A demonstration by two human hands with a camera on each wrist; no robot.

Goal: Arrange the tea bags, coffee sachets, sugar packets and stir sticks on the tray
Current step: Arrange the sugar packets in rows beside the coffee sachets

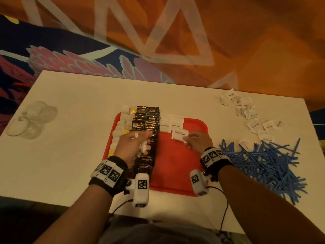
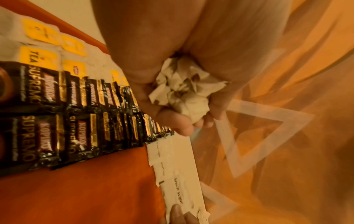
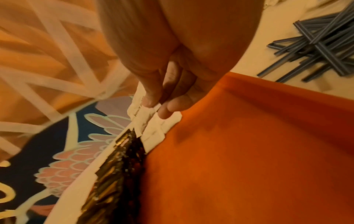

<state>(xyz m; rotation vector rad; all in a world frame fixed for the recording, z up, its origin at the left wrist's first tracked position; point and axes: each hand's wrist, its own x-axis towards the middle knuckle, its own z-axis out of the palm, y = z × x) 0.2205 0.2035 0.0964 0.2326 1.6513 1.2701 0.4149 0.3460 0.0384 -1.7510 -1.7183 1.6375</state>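
Right hand [image 1: 195, 141] pinches a light, floppy sugar packet [image 1: 179, 134] by its edge on the red tray [image 1: 177, 166]; left hand [image 1: 131, 145] clutches a crumpled bunch of packets [image 2: 182, 92], easily creased.

A white table [image 1: 70, 155] fills mid-frame. On it: a red tray [image 1: 177, 166] at centre, glasses [image 1: 31, 120] left, sugar packets [image 1: 253, 118] upper right, blue sticks [image 1: 267, 162] right.

Red plastic tray [image 1: 184, 166]: frame centre.
Black coffee sachets [image 1: 146, 131]: tray's left part.
White tea bags [image 1: 121, 127]: left of sachets.
Blue stir sticks [image 1: 263, 166]: right, off-tray.
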